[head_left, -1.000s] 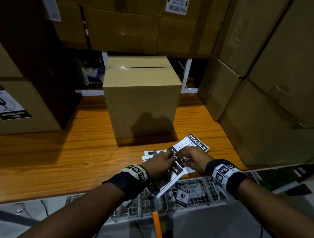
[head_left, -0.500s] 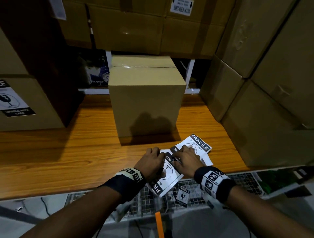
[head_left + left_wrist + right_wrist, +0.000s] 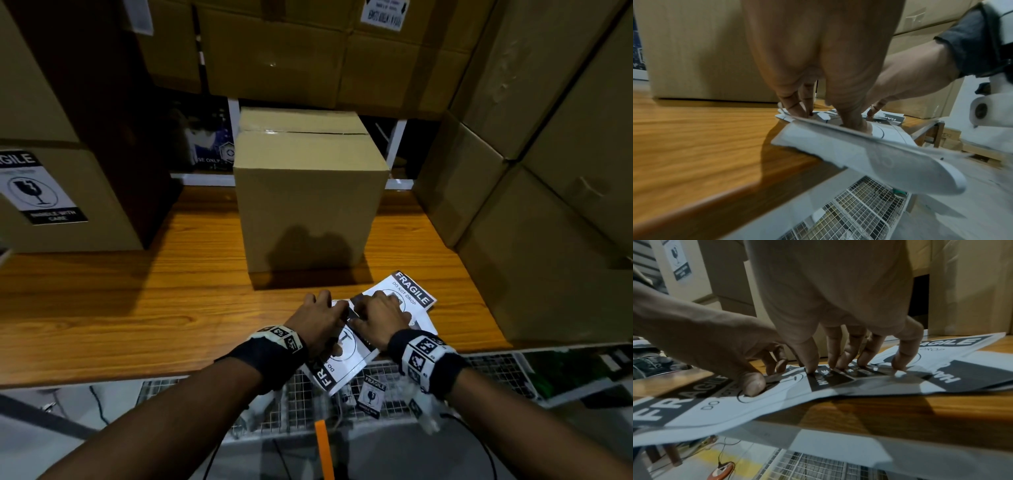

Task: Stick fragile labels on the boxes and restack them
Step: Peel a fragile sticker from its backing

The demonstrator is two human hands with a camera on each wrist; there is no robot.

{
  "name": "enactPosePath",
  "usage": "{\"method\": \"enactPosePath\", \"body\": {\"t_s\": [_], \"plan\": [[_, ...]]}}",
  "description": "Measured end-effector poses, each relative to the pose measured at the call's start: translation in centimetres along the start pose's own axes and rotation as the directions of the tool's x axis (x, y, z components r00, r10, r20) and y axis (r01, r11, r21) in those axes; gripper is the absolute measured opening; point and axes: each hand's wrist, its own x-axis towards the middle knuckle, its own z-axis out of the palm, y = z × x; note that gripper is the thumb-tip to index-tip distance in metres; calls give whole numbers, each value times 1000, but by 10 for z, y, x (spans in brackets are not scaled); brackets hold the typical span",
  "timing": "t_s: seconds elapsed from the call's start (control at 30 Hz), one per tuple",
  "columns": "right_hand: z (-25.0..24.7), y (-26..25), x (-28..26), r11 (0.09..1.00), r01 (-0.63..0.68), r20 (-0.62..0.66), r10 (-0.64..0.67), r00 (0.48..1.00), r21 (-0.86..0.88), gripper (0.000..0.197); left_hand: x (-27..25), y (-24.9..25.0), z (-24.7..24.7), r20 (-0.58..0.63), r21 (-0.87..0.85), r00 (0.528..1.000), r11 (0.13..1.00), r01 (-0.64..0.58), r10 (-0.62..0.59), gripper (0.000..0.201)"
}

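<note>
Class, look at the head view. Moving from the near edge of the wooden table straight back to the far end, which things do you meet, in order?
Label overhanging the table edge → left hand and right hand side by side on the labels → plain cardboard box → stacked boxes at the back.

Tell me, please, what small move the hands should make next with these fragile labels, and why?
Probably lift one label free of the pile. Both the left hand and right hand press fingertips onto the overlapping labels at the table edge, none yet separated, and one sheet overhangs that edge. The box behind shows no label on its visible faces.
</note>
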Motion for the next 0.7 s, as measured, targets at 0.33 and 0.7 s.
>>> {"method": "enactPosePath", "body": {"t_s": [0.33, 0.7], "plan": [[10, -15, 7, 992, -120, -38, 120, 992, 25, 34, -9, 3, -5, 6, -95, 999, 994, 54, -53, 63], [12, -16, 2, 990, -125, -72, 129, 989, 62, 28, -15, 3, 0, -58, -108, 997, 993, 54, -60, 52]]}}
